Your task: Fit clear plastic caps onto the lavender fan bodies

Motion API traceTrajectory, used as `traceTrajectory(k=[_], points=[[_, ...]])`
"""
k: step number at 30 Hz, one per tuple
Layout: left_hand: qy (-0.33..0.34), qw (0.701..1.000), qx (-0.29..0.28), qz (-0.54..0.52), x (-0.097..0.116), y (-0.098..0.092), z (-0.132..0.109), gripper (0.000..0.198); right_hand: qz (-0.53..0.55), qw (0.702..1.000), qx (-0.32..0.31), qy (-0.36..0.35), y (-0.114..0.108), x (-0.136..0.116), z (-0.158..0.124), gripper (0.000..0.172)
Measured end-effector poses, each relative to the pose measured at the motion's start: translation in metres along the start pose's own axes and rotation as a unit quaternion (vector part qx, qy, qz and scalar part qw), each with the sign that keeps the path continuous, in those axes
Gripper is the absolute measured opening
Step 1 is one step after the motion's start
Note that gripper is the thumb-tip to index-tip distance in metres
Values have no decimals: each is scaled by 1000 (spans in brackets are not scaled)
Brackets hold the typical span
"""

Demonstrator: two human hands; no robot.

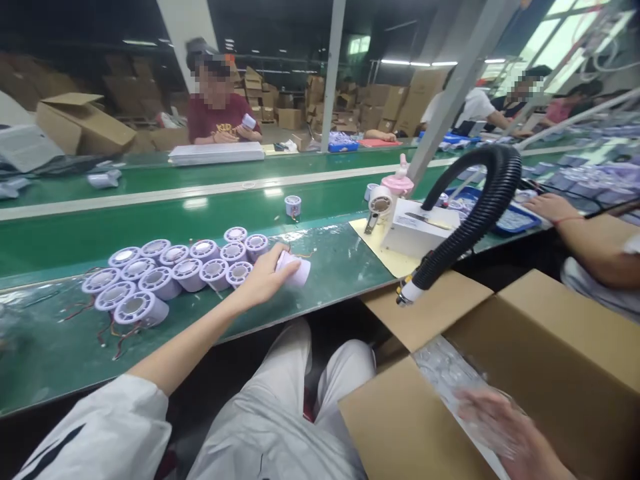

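Many lilac units [160,283] stand grouped on the counter [333,267] and a single unit [293,206] farther back, so the work seems unfinished. The left hand [270,272] has its grip around another unit [299,269]; whether the blurred right hand [497,421] grasps the plastic [445,363], I cannot tell.

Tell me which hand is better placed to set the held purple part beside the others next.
Probably the left hand: it holds the part, close to the other parts. The right hand, blurred, is at the box by clear plastic, farther from them.
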State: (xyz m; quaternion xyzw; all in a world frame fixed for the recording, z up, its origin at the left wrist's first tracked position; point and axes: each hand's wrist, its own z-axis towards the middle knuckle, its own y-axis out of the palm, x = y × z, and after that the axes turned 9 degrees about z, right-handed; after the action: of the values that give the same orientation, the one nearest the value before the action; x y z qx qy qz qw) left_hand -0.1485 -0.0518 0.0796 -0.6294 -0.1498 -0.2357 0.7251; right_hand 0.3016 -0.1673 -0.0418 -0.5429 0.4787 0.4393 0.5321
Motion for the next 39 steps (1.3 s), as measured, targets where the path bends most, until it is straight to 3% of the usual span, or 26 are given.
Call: traceTrajectory(k=[1,2,4,5,6,7,9,12,16,19,22,24,28,32,34,37,39], points=[[-8,993,-49,-110,11,10,-7,36,-25,997,-32,-64,24,-20,-8,42],[-25,965,-121,-233,21,21,-15,37,-87,986,-87,-113,47,-39,-14,38],[-75,853,-287,-430,39,44,-32,37,-235,935,-133,-230,87,-71,-21,43],[-97,797,-355,-479,47,55,-39,37,-287,905,-127,-288,103,-84,-22,45],[-109,767,-403,-487,52,65,-46,38,-331,880,-117,-319,116,-93,-21,46],[-109,756,-436,-476,57,73,-52,38,-369,862,-104,-332,126,-100,-20,46],[-79,764,-472,-434,62,82,-59,38,-425,842,-91,-319,135,-107,-16,43],[17,811,-473,-346,63,84,-63,33,-428,858,-147,-242,133,-108,-10,30],[150,907,-340,-197,64,77,-70,24,-357,890,-223,-176,126,-104,-8,27],[167,930,-287,-161,65,78,-76,25,-407,876,-168,-195,130,-101,-10,30],[145,930,-287,-176,64,83,-76,25,-490,828,-81,-261,135,-98,-8,41],[130,925,-295,-201,64,85,-74,24,-509,806,-81,-290,137,-96,-5,43],[162,933,-267,-178,64,84,-72,22,-484,811,-159,-288,133,-96,1,31],[135,947,-235,-172,61,85,-71,24,-463,826,-118,-298,127,-97,-4,37],[55,933,-263,-240,58,88,-70,29,-476,820,-66,-311,126,-95,-8,41],[-65,871,-352,-336,57,95,-67,36,-496,812,-38,-305,130,-88,-11,48],[-44,865,-372,-334,59,96,-65,33,-495,820,-52,-284,134,-84,-8,48]])
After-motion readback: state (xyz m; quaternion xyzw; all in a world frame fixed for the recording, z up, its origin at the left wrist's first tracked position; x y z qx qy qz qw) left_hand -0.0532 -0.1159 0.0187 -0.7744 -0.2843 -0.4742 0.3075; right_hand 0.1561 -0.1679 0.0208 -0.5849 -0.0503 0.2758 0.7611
